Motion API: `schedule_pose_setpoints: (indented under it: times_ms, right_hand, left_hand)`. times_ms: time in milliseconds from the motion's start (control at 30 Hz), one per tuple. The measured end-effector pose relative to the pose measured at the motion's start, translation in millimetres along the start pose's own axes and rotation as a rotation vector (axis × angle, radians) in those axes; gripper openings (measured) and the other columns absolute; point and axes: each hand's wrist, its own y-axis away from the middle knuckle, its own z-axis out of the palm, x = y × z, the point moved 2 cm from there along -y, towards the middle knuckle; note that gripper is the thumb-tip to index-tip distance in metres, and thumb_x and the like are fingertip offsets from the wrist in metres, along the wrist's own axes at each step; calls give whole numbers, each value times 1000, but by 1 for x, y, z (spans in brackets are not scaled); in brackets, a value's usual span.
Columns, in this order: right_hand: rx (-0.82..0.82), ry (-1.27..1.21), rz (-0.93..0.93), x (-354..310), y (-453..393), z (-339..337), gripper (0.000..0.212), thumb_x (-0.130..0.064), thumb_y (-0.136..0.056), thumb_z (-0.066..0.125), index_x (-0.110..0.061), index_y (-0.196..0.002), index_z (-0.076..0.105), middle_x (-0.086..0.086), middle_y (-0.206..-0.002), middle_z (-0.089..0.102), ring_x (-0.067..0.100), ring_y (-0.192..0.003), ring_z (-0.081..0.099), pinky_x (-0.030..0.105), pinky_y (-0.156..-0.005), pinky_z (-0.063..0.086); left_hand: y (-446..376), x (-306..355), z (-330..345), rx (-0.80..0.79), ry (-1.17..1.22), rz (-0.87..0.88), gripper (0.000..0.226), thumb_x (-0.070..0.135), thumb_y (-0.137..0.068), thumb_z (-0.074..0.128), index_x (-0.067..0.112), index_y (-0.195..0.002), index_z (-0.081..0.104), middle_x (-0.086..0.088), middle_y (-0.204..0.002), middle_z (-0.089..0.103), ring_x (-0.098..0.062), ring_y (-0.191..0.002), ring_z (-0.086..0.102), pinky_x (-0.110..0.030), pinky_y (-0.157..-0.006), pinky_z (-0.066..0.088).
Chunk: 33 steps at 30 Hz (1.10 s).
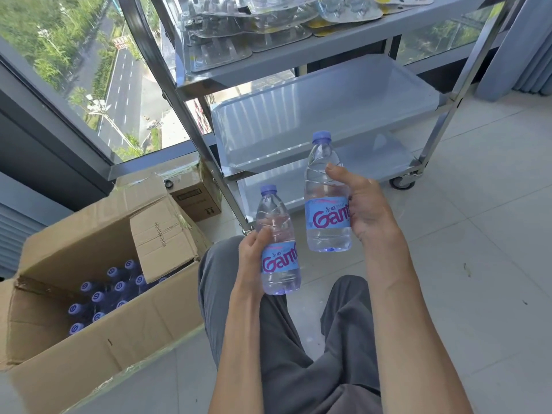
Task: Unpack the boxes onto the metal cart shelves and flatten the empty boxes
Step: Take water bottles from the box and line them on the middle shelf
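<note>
**Two full water bottles in hand, cart shelves waiting**

At the centre of the frame each hand carries one bottle upright. The left hand (254, 258) wraps the lower bottle (279, 249) around its label, thumb across the front. The right hand (363, 204) curls round the upper bottle (327, 198) from the side, thumb resting on the ribbed shoulder above the label. Both bottles are capped and look full, so they should feel moderately heavy for their size. Their thin clear walls will likely give under a hard squeeze, and the smooth label band could slip; a firm wrap around the waist seems the safest hold.

In the upper half of the frame stands the metal cart (448, 109). Its middle shelf (322, 121) is just beyond the raised bottle, and the bottom shelf (373, 162) lies below it. The top shelf carries clear plastic trays (248, 28).

At lower left, the open cardboard box (98, 264) holds more purple-capped bottles (116, 289), so unpacking looks far from finished. A smaller closed box (194, 195) sits behind it.
</note>
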Motion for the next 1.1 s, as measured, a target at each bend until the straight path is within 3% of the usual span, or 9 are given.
schedule_pose_setpoints:
  times_ms: [100, 200, 267, 433, 533, 633, 833, 1033, 1100]
  right_hand:
    - [-121, -184, 81, 2, 1, 4, 23, -37, -75, 75, -15, -80, 75, 11, -88, 71, 28, -74, 69, 39, -72, 59]
    - [-167, -251, 109, 3, 1, 6, 38, -40, -79, 69, -10, -102, 68, 8, -88, 70, 24, -73, 68, 35, -69, 57]
    - [-158, -214, 112, 5, 1, 5, 40, -39, -80, 70, -9, -106, 67, 9, -87, 71, 24, -71, 69, 35, -67, 58]
    - [-106, -133, 121, 12, -1, 0, 22, -32, -72, 80, -14, -82, 74, 11, -82, 71, 27, -68, 70, 37, -67, 58]
    - [3, -46, 1, 9, -10, -4, 35, -30, -63, 88, -7, -84, 73, 17, -85, 71, 32, -71, 68, 44, -74, 56]
    - [163, 186, -214, 1, -30, 1, 58, -42, -55, 91, -4, -95, 72, 14, -90, 73, 27, -75, 70, 46, -75, 57]
    - [251, 315, -349, 8, -92, 39, 38, -44, -62, 83, -17, -88, 76, 5, -82, 75, 31, -80, 72, 56, -76, 57]
    - [243, 540, -497, 13, -153, 81, 23, -28, -76, 78, -14, -92, 69, 2, -84, 72, 23, -78, 65, 43, -74, 55]
    - [218, 568, -536, 11, -165, 93, 22, -23, -78, 77, -14, -95, 67, 2, -86, 70, 19, -77, 64, 36, -70, 54]
  left_hand:
    - [6, -1, 8, -128, 190, -49, 66, 59, -65, 83, 7, -104, 72, -17, -93, 69, -29, -74, 69, -39, -69, 59]
    - [6, 0, 12, -185, 310, -68, 56, 58, -80, 66, 10, -107, 76, -14, -96, 73, -25, -79, 71, -36, -72, 60]
    - [2, 3, 13, -133, 316, -39, 55, 58, -83, 60, 11, -106, 77, -15, -96, 73, -26, -81, 71, -38, -74, 58]
    - [-1, 9, 15, -126, 174, 17, 53, 54, -79, 74, 10, -110, 73, -14, -101, 70, -29, -87, 70, -42, -80, 57]
    - [-14, 13, 9, 13, -83, 159, 41, 43, -88, 68, 6, -107, 69, -23, -105, 68, -40, -90, 68, -49, -80, 56]
    - [-42, 32, 11, 185, -316, 241, 29, 39, -84, 75, 10, -88, 71, -11, -90, 74, -26, -80, 74, -30, -64, 58]
    - [-123, 81, -2, 422, -303, 219, 11, 26, -86, 76, 19, -94, 73, 3, -84, 76, -11, -71, 74, -17, -54, 53]
    - [-186, 133, -17, 415, -400, 300, 25, 24, -91, 71, 13, -112, 69, -1, -103, 74, -17, -91, 73, -30, -74, 59]
    - [-201, 144, -21, 421, -354, 282, 27, 22, -93, 69, 9, -116, 68, -4, -104, 74, -20, -91, 73, -28, -68, 58]
